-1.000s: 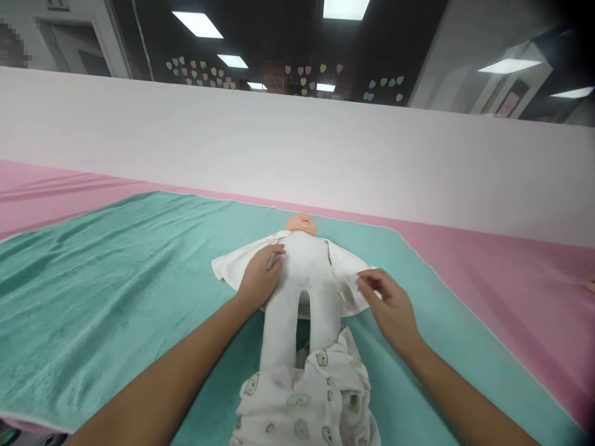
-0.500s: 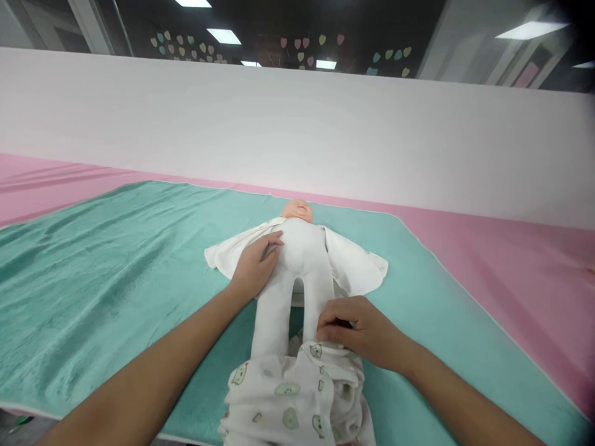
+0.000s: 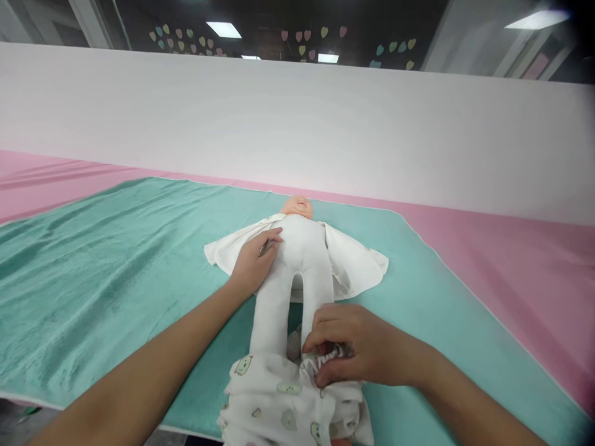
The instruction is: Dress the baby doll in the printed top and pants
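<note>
A baby doll with a white cloth body lies on its back, head away from me. White patterned trousers are bunched around its lower legs. My right hand pinches the gathered waistband of the trousers beside the leg on the right. My left hand rests with fingers spread on the left side of the doll's torso. An opened white top spreads out under the doll on both sides. The doll's feet are mostly hidden inside the trousers.
A green blanket lies under the doll, over a pink cover. Behind them stands a low white wall, with dark glass and heart stickers above it.
My right hand has moved slightly toward me and left, and its fingers now grip the trousers' waistband. My left hand stays on the doll's torso.
</note>
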`<state>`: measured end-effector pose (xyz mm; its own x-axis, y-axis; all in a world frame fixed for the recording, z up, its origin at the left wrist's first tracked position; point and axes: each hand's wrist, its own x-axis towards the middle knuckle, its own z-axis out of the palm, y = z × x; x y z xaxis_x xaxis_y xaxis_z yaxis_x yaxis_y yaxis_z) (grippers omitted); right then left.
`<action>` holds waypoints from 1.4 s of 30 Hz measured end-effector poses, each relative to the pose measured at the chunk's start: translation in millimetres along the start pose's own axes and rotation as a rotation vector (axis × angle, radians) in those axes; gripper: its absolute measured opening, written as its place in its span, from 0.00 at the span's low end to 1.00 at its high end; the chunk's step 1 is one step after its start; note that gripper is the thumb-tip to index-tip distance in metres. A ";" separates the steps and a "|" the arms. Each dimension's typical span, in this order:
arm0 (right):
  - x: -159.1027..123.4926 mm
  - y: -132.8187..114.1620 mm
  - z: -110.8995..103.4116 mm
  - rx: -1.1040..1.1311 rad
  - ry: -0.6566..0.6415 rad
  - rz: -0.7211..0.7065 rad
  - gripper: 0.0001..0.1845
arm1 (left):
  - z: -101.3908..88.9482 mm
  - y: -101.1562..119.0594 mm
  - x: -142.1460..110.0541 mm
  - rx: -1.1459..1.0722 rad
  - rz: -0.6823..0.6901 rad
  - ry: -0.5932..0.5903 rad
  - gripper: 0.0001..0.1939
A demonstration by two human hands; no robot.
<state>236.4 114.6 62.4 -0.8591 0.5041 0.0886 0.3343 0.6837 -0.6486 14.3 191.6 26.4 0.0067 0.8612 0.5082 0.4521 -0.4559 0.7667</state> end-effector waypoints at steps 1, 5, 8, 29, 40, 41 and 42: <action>-0.6 -0.9 -0.5 -0.011 -0.022 0.005 0.11 | 0.1 -0.2 0.0 -0.003 -0.001 -0.001 0.10; -3.6 -1.6 1.6 -0.026 -0.033 -0.018 0.06 | 0.1 -0.7 -0.3 -0.012 -0.018 -0.003 0.10; -3.1 0.7 9.7 -0.061 0.065 -0.028 0.09 | 0.1 -0.7 -0.5 -0.016 -0.023 -0.002 0.09; 81.4 49.8 -5.8 -0.397 0.714 0.185 0.21 | 5.9 4.9 -7.7 0.143 0.114 -0.085 0.09; 66.4 63.0 7.4 -0.002 0.862 0.146 0.11 | -8.1 38.6 -12.9 0.153 0.283 -0.570 0.10; 66.9 62.2 7.7 0.006 0.857 0.118 0.09 | -9.7 40.9 -12.8 0.150 0.294 -0.586 0.09; 67.4 61.3 8.0 0.012 0.846 0.091 0.07 | -11.2 42.3 -12.5 0.145 0.297 -0.598 0.08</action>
<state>196.0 186.3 22.6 -0.2483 0.7845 0.5682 0.3800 0.6184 -0.6878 23.3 159.1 56.9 0.6222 0.6988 0.3528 0.4690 -0.6936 0.5468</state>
